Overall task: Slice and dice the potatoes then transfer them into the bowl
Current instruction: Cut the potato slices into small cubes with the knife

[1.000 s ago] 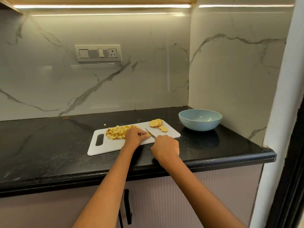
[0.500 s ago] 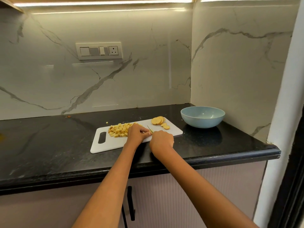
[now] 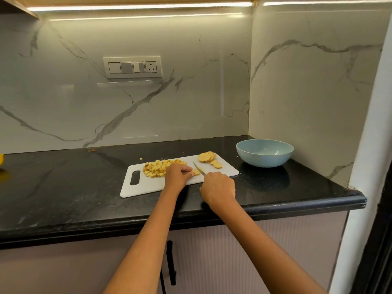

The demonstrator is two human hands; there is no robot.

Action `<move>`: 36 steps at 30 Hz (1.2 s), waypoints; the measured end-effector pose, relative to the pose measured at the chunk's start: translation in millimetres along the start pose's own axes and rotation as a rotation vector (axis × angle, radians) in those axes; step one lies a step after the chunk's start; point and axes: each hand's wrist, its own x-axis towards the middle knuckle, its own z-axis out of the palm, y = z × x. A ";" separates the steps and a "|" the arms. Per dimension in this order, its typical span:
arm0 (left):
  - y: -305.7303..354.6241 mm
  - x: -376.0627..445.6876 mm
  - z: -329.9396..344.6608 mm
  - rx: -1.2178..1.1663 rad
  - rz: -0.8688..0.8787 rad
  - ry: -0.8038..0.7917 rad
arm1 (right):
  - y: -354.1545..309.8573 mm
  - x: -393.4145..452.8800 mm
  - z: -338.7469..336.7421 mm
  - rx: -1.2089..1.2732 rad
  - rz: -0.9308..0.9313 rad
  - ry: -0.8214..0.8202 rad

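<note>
Yellow potato piece point(image 3: 196, 172) lies near the front edge of the white cutting board point(image 3: 148, 185), pinned by the fingertips of the left hand point(image 3: 177, 174). Right hand point(image 3: 218, 187) is wrapped around the knife handle; the handle itself is hidden inside the fist. Knife blade point(image 3: 199, 168) sits just right of the piece, touching or nearly so; cannot tell if it is already in the cut.

Handling, as a judgement: the piece is light, firm and wet-cut, so likely slippery on plastic. It won't bend, but it can skate sideways under the blade. Best hold is from above on the side away from the blade, fingertips tucked back. The thin flat slab should stay put once pressed down.

Orientation: the piece looks roughly rectangular, lying flat; its long axis is too small to call with confidence. The blade's long axis runs diagonally, tip pointing away and to the left, heel towards the right hand.

Diced pile point(image 3: 158, 168) sits on the board left of the left hand. Round slices point(image 3: 209, 158) are stacked at the far right corner, uncut. Blue bowl point(image 3: 264, 152) stands on the black tabletop point(image 3: 63, 187) just right of the board, nothing visible inside. One stray cube point(image 3: 141, 158) lies on the tabletop behind the board.
</note>
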 end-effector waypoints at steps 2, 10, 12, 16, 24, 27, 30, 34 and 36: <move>0.3 0.4 0.6 -0.001 -0.005 -0.014 | -2.0 -0.2 0.2 0.002 -0.005 -0.002; 2.3 3.2 -0.8 0.024 -0.002 -0.029 | -6.3 5.6 -1.6 0.033 0.023 -0.040; 3.0 4.5 -2.9 0.054 0.014 -0.042 | -10.8 14.0 -5.1 0.047 0.039 -0.097; 3.2 1.9 -3.5 0.058 0.042 -0.029 | -17.0 16.7 -7.5 0.015 0.019 -0.151; 2.8 -1.9 -2.3 0.026 0.052 -0.011 | -9.4 2.9 1.6 -0.108 0.003 -0.030; 2.0 -2.8 -1.7 0.020 0.043 -0.006 | -8.1 7.8 0.2 -0.076 0.013 -0.032; 1.5 -1.7 -2.6 -0.018 0.024 0.046 | -3.4 5.4 0.1 -0.024 0.005 -0.024; 0.5 -1.2 -3.2 -0.039 -0.021 0.102 | -5.5 1.1 -0.3 0.024 -0.012 -0.040; -1.1 -1.6 -3.3 -0.029 -0.020 0.092 | -7.6 0.3 -0.5 0.038 -0.009 -0.046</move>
